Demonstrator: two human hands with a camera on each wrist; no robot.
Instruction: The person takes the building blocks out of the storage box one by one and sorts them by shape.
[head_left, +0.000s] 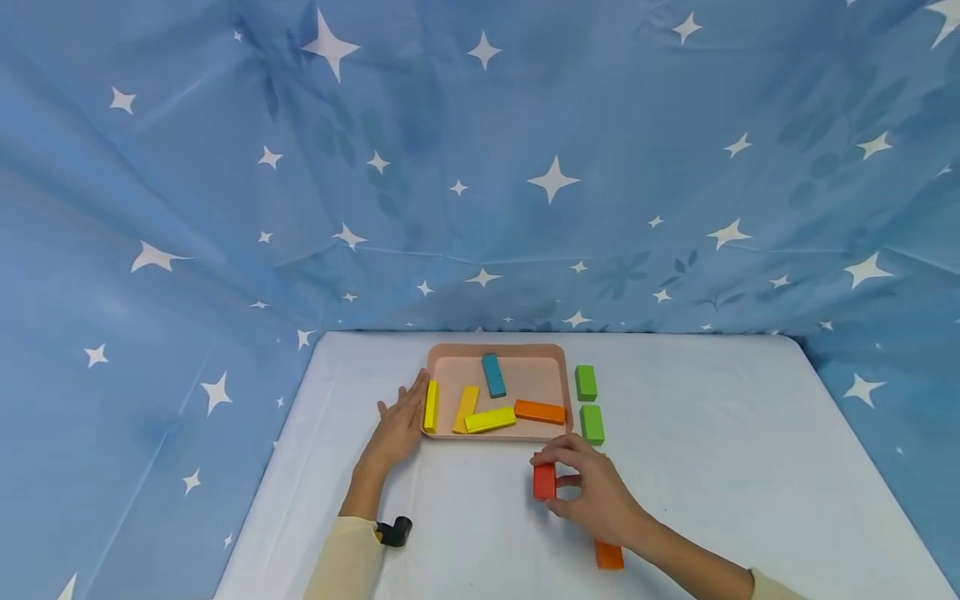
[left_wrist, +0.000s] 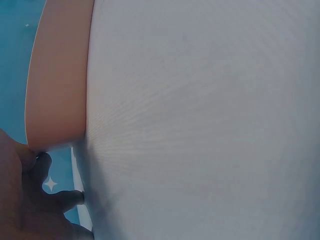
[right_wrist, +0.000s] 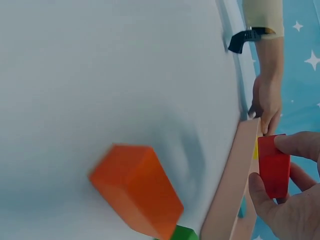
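- Head view: right hand [head_left: 596,496] pinching red block [head_left: 544,481] just in front of pink tray [head_left: 495,352]; left hand [head_left: 401,421] flat, fingers straight, against tray's left edge.
- Left wrist view: fingers [left_wrist: 35,162] touching tray rim [left_wrist: 55,90], white table [left_wrist: 210,120] beside.
- Right wrist view: red block [right_wrist: 273,166] gripped between thumb and fingers; orange block [right_wrist: 136,189] lying on table.

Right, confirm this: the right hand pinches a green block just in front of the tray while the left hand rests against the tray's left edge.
Wrong colour: the block pinched by the right hand is red, as the head view shows. The left hand does rest against the left edge of the tray.
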